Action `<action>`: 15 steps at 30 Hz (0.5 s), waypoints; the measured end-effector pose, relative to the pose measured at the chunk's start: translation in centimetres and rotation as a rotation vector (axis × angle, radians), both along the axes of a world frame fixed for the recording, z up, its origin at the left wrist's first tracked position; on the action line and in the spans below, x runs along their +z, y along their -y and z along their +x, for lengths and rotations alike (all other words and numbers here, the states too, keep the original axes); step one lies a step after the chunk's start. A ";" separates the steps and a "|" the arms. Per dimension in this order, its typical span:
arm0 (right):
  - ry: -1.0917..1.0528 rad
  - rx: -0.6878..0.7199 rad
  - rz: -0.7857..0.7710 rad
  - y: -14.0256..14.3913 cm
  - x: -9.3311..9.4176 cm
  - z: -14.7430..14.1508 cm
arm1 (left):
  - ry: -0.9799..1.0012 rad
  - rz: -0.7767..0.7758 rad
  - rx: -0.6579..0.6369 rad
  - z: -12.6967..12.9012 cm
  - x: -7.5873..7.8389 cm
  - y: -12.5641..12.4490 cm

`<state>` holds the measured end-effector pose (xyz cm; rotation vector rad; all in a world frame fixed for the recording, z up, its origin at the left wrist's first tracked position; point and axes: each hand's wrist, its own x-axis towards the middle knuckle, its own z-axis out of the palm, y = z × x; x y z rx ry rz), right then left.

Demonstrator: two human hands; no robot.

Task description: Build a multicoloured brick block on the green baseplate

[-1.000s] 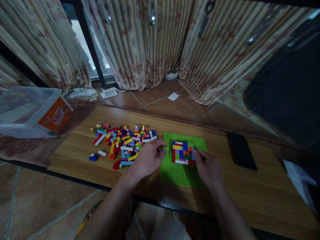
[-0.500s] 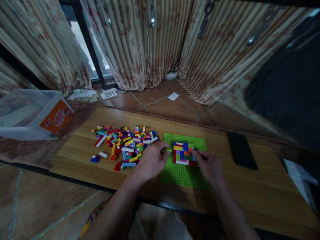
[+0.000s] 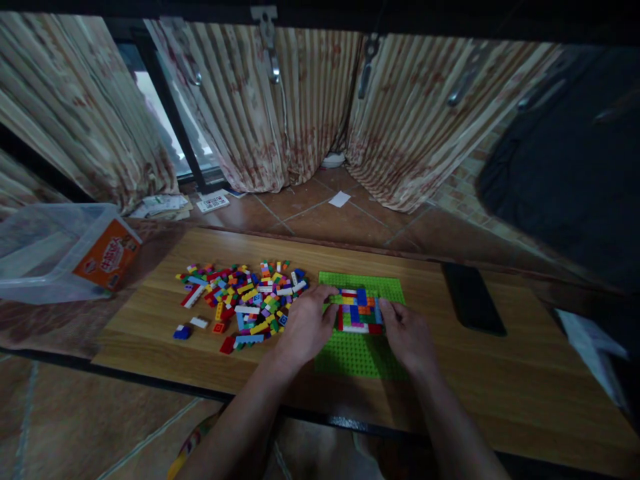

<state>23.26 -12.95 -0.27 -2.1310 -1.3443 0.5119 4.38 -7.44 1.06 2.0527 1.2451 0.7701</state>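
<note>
A flat block of toy bricks in many colours point(image 3: 359, 312) sits on a light green studded baseplate point(image 3: 357, 357). At the block's upper left edge, my left hand point(image 3: 307, 323) pinches a small light green brick point(image 3: 337, 300), partly hidden by the fingers. The brick is over or against that edge; I cannot tell whether it is attached. On the opposite side, the closed fingertips of my right hand point(image 3: 410, 337) grip the block's right edge, covering part of it. Left of the baseplate, a pile of loose coloured bricks point(image 3: 245, 291) spreads near my left wrist.
A dark phone-like slab point(image 3: 473, 298) lies on the wooden table point(image 3: 160, 320), right of the baseplate. The clear plastic bin point(image 3: 45, 290) with an orange label stands past the table's left end. Striped curtains point(image 3: 310, 107) hang behind, with papers point(image 3: 165, 205) on the floor.
My left hand has carried the light green brick right, from beside the block to its edge. My right hand has stayed at the block's right side. The whole view has shifted slightly.
</note>
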 end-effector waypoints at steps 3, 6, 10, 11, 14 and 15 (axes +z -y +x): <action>0.019 0.005 0.013 -0.1 0.2 0.0 | 0.014 0.027 -0.007 0.9 -0.1 -0.6; 0.009 0.005 0.017 -0.2 0.3 0.0 | 0.014 0.039 -0.007 2.0 -0.5 -1.2; -0.048 -0.020 -0.024 -0.2 0.6 0.1 | -0.030 0.040 -0.005 3.3 -0.9 -1.7; -0.057 -0.024 -0.030 -0.3 0.6 0.1 | -0.039 0.041 -0.005 3.6 -1.0 -1.8; -0.074 -0.029 -0.038 -0.3 0.8 0.3 | -0.049 0.041 0.005 4.1 -1.2 -1.9; -0.073 -0.034 -0.037 -0.3 0.9 0.3 | -0.050 0.034 0.008 4.2 -1.2 -2.0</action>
